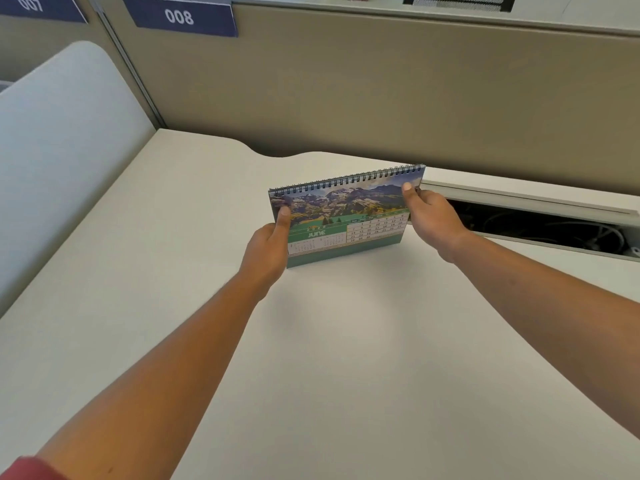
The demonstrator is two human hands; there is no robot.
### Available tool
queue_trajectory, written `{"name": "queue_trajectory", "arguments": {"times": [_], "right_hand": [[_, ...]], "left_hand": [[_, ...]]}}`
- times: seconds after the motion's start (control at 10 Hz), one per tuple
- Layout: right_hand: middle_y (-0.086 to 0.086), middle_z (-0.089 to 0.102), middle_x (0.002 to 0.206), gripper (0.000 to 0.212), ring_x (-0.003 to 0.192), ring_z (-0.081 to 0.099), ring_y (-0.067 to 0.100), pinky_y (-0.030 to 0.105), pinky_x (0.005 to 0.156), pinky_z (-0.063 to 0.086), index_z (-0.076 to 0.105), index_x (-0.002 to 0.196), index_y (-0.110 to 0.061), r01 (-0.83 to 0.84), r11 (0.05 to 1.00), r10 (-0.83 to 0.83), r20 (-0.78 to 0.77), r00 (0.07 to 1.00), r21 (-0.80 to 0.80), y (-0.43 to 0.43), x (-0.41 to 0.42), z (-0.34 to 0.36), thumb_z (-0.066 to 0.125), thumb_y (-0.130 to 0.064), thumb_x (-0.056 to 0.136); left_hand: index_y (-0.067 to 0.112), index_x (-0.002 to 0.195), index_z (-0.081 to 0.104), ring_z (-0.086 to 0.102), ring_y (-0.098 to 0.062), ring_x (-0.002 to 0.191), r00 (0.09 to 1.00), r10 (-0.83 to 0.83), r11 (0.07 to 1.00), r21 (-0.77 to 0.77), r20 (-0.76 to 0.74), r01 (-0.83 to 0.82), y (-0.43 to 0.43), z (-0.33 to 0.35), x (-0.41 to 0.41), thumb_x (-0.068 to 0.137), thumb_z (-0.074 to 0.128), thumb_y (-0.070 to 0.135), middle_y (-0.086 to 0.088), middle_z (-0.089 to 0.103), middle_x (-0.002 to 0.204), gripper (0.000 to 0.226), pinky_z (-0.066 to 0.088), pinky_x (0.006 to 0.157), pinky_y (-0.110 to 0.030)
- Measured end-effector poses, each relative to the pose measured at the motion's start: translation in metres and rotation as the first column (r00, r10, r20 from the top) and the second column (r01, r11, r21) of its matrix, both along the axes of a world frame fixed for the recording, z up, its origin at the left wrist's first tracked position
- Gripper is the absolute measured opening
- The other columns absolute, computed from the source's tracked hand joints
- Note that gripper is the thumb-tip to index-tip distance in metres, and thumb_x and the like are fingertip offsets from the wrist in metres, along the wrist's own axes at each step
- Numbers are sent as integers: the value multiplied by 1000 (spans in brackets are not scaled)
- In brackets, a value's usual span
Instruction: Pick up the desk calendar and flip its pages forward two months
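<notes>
Near the back of the white desk (346, 358), just in front of the tan partition (415, 91), the spiral-bound desk calendar (341, 216) stands upright with its JUNE page facing me. My left hand (268, 249) is closed on the calendar's left edge, thumb pressed on the front; my right hand (431, 216) pinches its upper right corner, thumb on the mountain picture just under the wire spiral (349, 181). Whether the calendar's base sits on the desk or is slightly raised I cannot tell.

As I judge it, the pick-up is in hand and no page has gone over. To do it well I would lift evenly with both hands, let the left carry the calendar's stiff stand, and free the right thumb to peel only the June sheet at the corner beside the spiral, swinging it up and over the wires without tearing the holes. Then once more, stopping at August.

Around the calendar the desk is bare and matte. To the calendar's right an open cable trough (540, 226) shows dark wires. Above the calendar on the partition hangs a blue label reading 008 (180, 17), and to the calendar's left rises a pale rounded side screen (62, 140).
</notes>
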State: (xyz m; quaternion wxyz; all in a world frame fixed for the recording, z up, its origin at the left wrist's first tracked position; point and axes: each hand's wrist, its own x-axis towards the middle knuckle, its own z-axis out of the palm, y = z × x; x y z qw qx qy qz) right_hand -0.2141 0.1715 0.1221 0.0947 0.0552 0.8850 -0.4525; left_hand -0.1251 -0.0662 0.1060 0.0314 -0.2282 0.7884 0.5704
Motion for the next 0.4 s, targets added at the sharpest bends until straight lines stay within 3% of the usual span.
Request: {"name": "queue_trajectory", "arguments": {"times": [0.1,0.2,0.3,0.4], "right_hand": [[11,71,111,70,102,63,30,45,89,49,66,109,-11,-12,1000,12,0,1000,-6,1,-1,-3,31,-68,88],[8,71,109,66,100,63,28,43,87,50,67,110,-13,-15,1000,15,12,1000,-6,2,2,-2,38,-68,87],[6,72,110,55,100,65,27,39,83,52,69,111,-14,-32,999,32,3,999,-13,6,5,-3,55,-59,84],[8,68,111,45,99,62,27,35,78,49,64,118,-7,-33,999,33,11,999,30,10,19,0,66,-40,87]], "left_hand": [[18,113,61,62,-22,102,1000,14,1000,1,-3,-14,0,-3,1,98,28,65,-3,68,112,59,39,63,-19],[18,111,57,59,-22,100,1000,13,999,-36,7,-13,-2,-5,5,96,29,67,-2,66,110,59,39,63,-20],[14,118,58,61,-24,103,1000,-14,994,-107,23,16,-6,-10,7,93,37,69,-2,67,112,64,44,71,-30],[12,139,47,58,-28,116,995,-36,975,-216,97,57,-7,-12,15,91,51,63,-8,63,131,70,48,90,-39]]}}
